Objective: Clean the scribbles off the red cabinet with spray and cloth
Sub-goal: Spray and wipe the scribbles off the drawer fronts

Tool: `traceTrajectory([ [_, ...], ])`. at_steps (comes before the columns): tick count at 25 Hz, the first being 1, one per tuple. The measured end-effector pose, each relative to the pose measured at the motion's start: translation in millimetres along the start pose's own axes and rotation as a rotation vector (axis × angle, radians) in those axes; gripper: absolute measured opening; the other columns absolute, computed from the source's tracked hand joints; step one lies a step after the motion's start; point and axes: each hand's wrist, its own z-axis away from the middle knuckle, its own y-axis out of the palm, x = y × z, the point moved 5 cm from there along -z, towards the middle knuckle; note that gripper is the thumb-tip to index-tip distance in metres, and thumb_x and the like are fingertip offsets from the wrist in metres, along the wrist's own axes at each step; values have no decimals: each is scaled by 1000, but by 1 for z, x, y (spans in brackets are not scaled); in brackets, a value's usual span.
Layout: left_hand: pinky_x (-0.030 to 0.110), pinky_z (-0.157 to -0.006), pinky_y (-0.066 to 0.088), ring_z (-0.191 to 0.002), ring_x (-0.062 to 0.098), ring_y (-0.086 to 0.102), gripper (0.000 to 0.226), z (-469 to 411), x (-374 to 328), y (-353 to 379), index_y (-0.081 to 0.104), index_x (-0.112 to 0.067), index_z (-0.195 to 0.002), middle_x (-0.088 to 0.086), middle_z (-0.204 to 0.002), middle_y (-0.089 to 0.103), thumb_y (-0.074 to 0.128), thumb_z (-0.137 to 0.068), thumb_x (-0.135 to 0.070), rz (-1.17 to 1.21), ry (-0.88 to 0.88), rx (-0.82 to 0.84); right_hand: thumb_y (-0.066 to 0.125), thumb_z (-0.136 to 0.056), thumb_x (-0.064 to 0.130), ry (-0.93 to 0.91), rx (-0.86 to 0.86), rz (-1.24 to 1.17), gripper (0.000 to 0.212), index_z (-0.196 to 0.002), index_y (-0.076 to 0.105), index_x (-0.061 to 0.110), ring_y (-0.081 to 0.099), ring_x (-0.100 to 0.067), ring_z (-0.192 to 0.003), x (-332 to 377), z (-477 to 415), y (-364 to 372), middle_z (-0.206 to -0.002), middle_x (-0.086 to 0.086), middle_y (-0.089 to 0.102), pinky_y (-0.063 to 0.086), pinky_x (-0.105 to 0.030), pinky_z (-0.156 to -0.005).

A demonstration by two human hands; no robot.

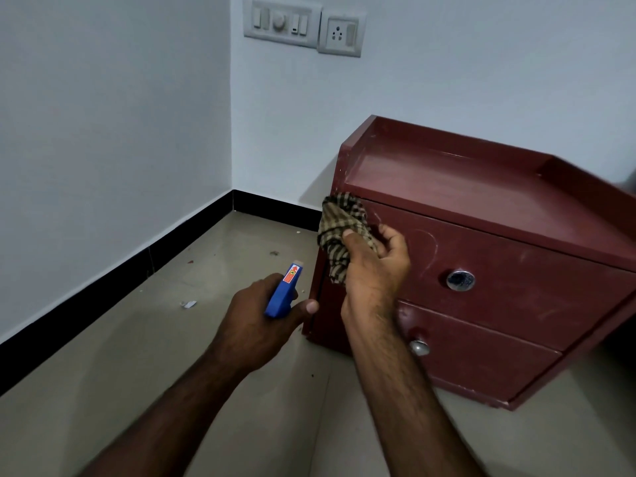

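The red cabinet (509, 256) stands on the floor at the right, with two drawers and round metal knobs. Faint white scribbles (426, 246) curve across the upper drawer front, left of its knob. My right hand (375, 266) grips a checked brown cloth (340, 228) and holds it against the upper left corner of that drawer. My left hand (261, 321) holds the blue head of a spray bottle (284, 290) just left of the cabinet's front corner. The bottle's body is hidden under the hand.
Grey tiled floor (172, 390) with scattered crumbs and a paper scrap (188, 304). White walls with black skirting (103, 290) meet in a corner behind. A switch panel and socket (303, 27) sit high on the back wall.
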Motion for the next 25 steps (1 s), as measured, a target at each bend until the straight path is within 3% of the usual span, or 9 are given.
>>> traceTrajectory([
  [3, 30, -77, 57, -81, 9, 68, 72, 2, -3, -2, 60, -24, -110, -12, -93, 64, 54, -66, -80, 1, 7, -4, 81, -85, 4, 50, -5, 35, 45, -124, 63, 17, 77, -14, -86, -6, 5, -4, -107, -3, 77, 58, -20, -64],
  [7, 26, -75, 54, -83, 8, 67, 73, 0, 0, -1, 60, -22, -116, -13, -95, 62, 55, -68, -77, -11, -7, 12, 81, -83, -1, 1, -12, -70, 45, -123, 64, 13, 73, -7, -69, 21, 6, 12, -94, -7, 79, 56, -19, -59],
  [14, 36, -82, 59, -85, 13, 68, 70, 1, -2, -4, 61, -19, -115, -6, -99, 65, 59, -69, -72, 12, -19, -12, 80, -87, 2, 28, -14, -45, 40, -121, 63, 16, 75, -12, -79, -4, 12, -1, -100, -7, 78, 56, -18, -62],
  [19, 34, -81, 59, -85, 12, 68, 73, 0, -2, -2, 61, -20, -116, -6, -100, 66, 57, -69, -75, -3, -19, 8, 79, -86, 0, -99, 61, -94, 41, -120, 62, 16, 72, -6, -70, 40, 9, 25, -91, -5, 78, 54, -17, -59],
  [25, 35, -81, 59, -84, 13, 68, 64, 1, -4, -6, 60, -21, -111, -7, -97, 66, 59, -71, -71, 14, -25, -10, 80, -85, 0, -32, 32, -40, 43, -123, 62, 13, 74, -15, -77, 24, 0, 18, -96, -7, 79, 62, -28, -67],
])
